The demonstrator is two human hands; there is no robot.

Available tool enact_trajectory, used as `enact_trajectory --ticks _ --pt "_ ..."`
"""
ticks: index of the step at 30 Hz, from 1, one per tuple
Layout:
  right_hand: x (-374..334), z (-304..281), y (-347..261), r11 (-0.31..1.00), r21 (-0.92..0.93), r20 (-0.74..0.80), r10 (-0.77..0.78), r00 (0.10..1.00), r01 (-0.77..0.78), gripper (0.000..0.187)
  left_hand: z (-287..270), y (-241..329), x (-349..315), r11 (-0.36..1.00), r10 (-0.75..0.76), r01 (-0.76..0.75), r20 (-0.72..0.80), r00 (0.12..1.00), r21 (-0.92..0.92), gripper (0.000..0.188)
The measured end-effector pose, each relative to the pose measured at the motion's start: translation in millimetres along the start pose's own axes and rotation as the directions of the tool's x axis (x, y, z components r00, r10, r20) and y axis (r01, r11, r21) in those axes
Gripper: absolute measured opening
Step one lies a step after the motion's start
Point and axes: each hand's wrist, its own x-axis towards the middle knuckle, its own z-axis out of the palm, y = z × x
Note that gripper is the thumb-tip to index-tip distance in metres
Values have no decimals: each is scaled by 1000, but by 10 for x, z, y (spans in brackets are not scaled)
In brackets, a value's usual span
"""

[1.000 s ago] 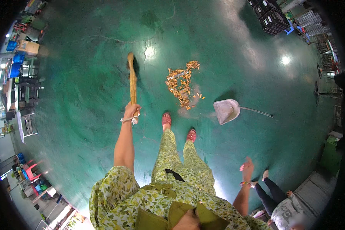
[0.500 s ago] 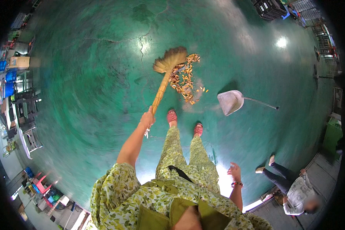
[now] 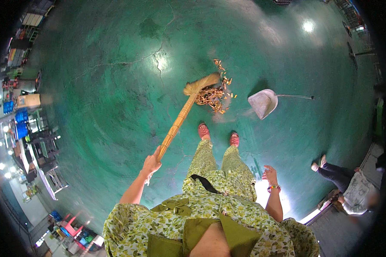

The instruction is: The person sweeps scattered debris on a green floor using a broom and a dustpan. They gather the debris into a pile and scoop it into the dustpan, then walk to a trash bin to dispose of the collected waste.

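My left hand (image 3: 152,164) is wrapped round the lower end of a broom (image 3: 177,123) with a long yellow-brown handle. The broom's bristle head lies on the green floor, slanting up to the right, against a heap of dry brown leaves or husks (image 3: 211,97). A thinner trail of the same pieces runs up from the heap. My right hand (image 3: 269,174), with a beaded bracelet at the wrist, hangs beside my right hip, fingers loosely apart and holding nothing. Right of the heap, a pale dustpan (image 3: 262,103) with a long thin handle rests on the floor.
Tables and shelving (image 3: 43,167) line the left side, with blue bins (image 3: 21,122) and a beige box (image 3: 28,100). A red chair (image 3: 72,225) is at the lower left. Another person (image 3: 356,188) is at the lower right. Cracks run across the floor.
The broom head has swept toward me and right, gathering the scattered pieces into a tighter heap. My left hand has drawn back with the handle. My right hand still hangs free.
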Motion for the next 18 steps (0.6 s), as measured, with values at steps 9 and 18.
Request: enact_trajectory --ticks 9,18 --pt "-220 144 488 980 196 -54 56 997 -45 29 -1034 568 1796 994 105 -101 -126 986 45 69" --pt "-1288 -74 1115 929 282 -244 313 918 -242 30 -1195 1808 3107 992 55 -50 -39 998 120 45"
